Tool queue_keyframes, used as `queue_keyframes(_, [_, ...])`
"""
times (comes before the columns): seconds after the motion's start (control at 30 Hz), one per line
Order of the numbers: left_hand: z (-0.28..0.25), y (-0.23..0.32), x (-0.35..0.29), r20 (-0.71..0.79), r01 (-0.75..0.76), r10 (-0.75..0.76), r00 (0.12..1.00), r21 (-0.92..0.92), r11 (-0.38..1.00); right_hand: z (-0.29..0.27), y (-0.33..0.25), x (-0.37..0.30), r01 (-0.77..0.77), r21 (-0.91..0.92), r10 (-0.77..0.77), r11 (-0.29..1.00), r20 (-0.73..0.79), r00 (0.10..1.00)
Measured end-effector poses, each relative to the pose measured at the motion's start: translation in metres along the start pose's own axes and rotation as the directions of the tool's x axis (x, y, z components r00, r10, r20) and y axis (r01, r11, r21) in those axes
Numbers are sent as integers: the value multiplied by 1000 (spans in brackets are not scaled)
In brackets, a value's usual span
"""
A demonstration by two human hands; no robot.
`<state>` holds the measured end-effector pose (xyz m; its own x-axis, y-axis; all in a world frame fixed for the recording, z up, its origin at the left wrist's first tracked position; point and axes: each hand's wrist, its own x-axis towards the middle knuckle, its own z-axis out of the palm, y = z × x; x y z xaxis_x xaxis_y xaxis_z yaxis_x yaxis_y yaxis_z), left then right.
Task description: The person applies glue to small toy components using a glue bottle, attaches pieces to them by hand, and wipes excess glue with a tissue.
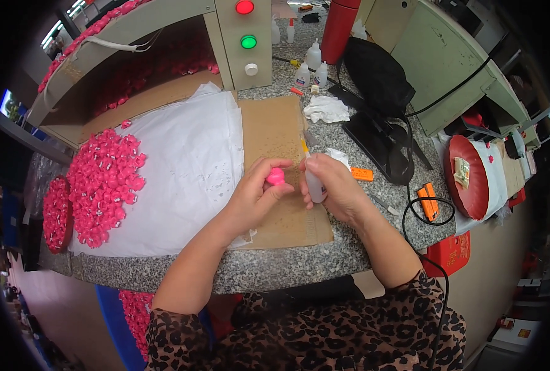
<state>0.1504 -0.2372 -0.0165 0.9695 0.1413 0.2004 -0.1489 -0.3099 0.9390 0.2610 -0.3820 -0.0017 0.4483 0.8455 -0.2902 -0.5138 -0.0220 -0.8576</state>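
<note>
While a grey speckled granite worktop [287, 266] carries the whole job (clock read from the hands, 12 = away from the person), much of the stock sits at 9 o'clock. There, a white thin spread-out sheet [182, 167] bears a heap of bright pink small rounded pieces [105, 185]; more pieces fill a red round-rimmed dish [71, 226] just past it. Finished or waiting? Can't tell, so no count of done versus left; one piece is in hand, that one apparently mid-work. Both hands are over a brown flat cardboard sheet [272, 130]. Right hand [337, 185]: fingers wrapped round a whitish translucent plastic squeeze bottle [314, 185], yellow nozzle up, apart from the piece. Left hand [253, 191]: thumb and forefinger pinched on a glossy pink rounded piece [275, 177], near the bottle.

Others: beige metal box-like machine [261, 18] with a red and a green light, 10 to 11; red scalloped shallow tray [467, 204], 3; black soft fabric bag [377, 71], 1; black thin looping cable [446, 278], 4, dangling by the right sleeve, possible snag; white crumpled tissue [326, 109], 1; white small plastic bottles [314, 57], 12; orange small oblong objects [361, 174], 3, nearest one close to the right wrist. Nothing visible blocks the gap between bottle and held piece.
</note>
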Motion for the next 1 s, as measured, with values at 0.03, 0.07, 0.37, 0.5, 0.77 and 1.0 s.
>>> queue_keyframes(0.03, [1, -1, -1, -22, 88, -93, 995, -150, 985, 0, -2, 0, 20, 92, -18, 996, -21, 1000])
queue_keyframes(0.07, [1, -1, -1, -25, 85, -90, 996, -149, 985, 0, -4, -1, 21, 89, -20, 996, -18, 1000])
queue_keyframes(0.37, [-4, -5, -2, 45, 130, -123, 991, -249, 960, 8, -34, -11, 249, 167, -245, 954, -43, 969])
queue_keyframes(0.5, [-1, -3, 0, 34, 103, -101, 994, -65, 993, -20, -15, 2, 279, 235, -283, 931, -17, 959])
queue_keyframes(0.77, [-3, -6, 2, 92, 135, -139, 986, 48, 990, -21, -2, 0, 247, 281, -257, 927, 0, 966])
queue_keyframes(1.0, [3, -12, 3, 70, 62, -68, 995, 86, 994, -19, 4, -1, 285, 193, -279, 939, -55, 959])
